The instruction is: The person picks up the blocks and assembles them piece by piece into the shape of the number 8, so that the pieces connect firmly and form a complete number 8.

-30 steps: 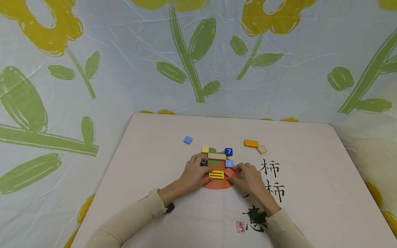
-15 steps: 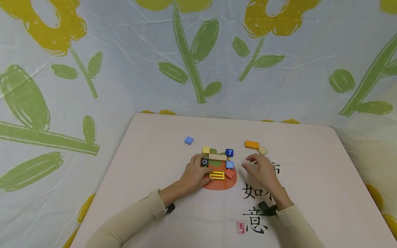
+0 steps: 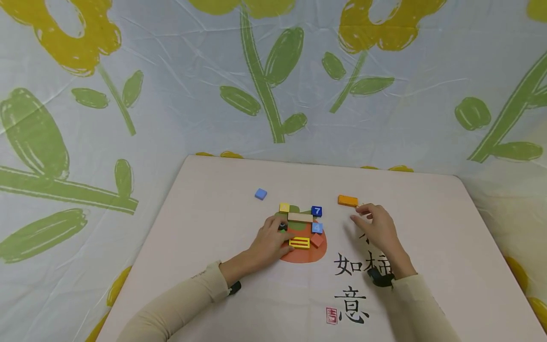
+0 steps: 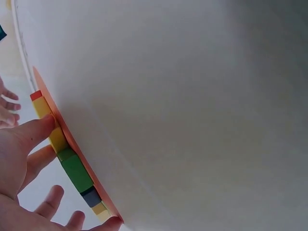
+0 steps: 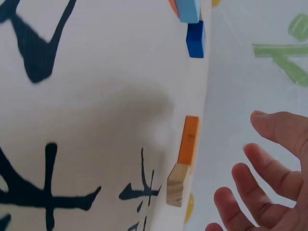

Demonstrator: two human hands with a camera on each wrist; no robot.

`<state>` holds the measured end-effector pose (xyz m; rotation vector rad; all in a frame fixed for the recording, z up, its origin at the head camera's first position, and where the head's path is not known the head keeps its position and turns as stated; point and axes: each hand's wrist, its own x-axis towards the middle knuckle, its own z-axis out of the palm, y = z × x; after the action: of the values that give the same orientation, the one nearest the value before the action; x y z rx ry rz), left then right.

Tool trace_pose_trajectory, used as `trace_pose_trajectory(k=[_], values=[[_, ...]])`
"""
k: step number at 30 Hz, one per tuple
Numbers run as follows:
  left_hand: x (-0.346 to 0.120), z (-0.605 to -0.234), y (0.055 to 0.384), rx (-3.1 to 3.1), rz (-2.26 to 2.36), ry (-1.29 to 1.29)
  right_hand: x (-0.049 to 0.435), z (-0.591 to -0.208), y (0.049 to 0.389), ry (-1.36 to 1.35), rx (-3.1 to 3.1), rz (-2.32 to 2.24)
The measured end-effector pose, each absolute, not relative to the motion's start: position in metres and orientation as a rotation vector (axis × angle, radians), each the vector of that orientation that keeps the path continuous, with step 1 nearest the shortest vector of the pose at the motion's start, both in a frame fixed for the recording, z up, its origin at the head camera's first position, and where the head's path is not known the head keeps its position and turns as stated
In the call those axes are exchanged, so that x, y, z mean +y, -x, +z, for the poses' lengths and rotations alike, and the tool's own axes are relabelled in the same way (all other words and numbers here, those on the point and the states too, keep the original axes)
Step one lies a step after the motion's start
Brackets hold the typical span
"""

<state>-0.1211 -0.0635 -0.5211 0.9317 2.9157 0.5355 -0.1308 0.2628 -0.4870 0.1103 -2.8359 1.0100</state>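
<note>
My left hand (image 3: 268, 241) rests at the left side of a flat block layout, thumb and index finger at the end of a yellow block with red stripes (image 3: 300, 243). Its other fingers reach past a green block (image 4: 76, 171) and a black block (image 4: 91, 196). A tilted red block (image 3: 317, 241) lies right of the striped one, below a light blue "4" block (image 3: 317, 228). My right hand (image 3: 379, 229), fingers loosely bent and holding nothing, hovers near a small plain wood block (image 5: 178, 185), mostly hidden in the head view, and an orange block (image 3: 348, 201).
A long pale wood block (image 3: 300, 217), a yellow block (image 3: 284, 207) and a dark blue "7" block (image 3: 316, 211) form the layout's upper part. One blue block (image 3: 260, 194) lies apart at back left. Flowered cloth (image 3: 171, 95) hangs beyond the table (image 3: 222, 213).
My right hand has let go of the red block and moved right and away from me, to the small wood block. The left hand has stayed at the layout.
</note>
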Motion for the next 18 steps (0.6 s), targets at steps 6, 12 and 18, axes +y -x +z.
trace_pose_trajectory(k=[6,12,18], values=[[-0.063,-0.520,0.121,2.900,0.526,-0.930,0.274,-0.487,0.138,0.002,-2.837,0.984],[-0.064,-0.519,0.122,2.909,0.514,-0.937,0.286,-0.494,0.148,0.100,-2.891,0.965],[-0.064,-0.518,0.122,2.908,0.521,-0.944,0.289,-0.497,0.155,0.197,-2.996,0.958]])
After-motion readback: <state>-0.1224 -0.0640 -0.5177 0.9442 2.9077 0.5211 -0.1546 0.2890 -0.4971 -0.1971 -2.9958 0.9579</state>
